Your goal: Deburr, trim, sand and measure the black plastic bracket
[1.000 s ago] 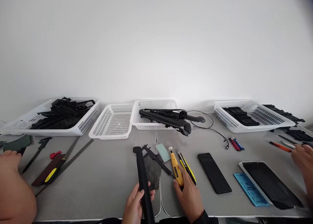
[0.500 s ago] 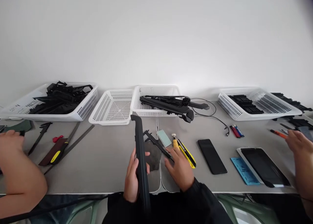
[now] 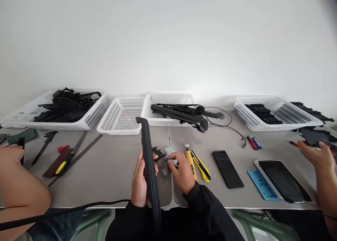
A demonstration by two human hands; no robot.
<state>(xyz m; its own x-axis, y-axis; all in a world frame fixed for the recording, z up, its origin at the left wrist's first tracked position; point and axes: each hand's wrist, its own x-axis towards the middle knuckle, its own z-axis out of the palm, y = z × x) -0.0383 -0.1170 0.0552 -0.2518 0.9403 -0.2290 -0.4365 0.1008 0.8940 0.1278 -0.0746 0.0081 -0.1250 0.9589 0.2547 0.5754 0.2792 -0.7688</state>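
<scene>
My left hand is wrapped round a long black plastic trim piece, held nearly upright with its hooked end at the top. Pinched in my right hand is a black caliper, its jaws beside the trim piece; I cannot tell whether they touch it. Behind my right fingers lies a pale green block, partly covered. A dark patch of cloth or sandpaper shows between my hands. Right of my right hand rest a yellow pen-shaped tool and a yellow utility knife.
White baskets stand along the wall, several with black parts. A black phone and a tablet lie to the right. Files lie left. Co-workers' arms reach in from both sides; a black cable crosses the front edge.
My right hand has picked up the caliper from the table and moved it left toward the trim piece. At far right, a co-worker's hand now holds a dark flat part.
</scene>
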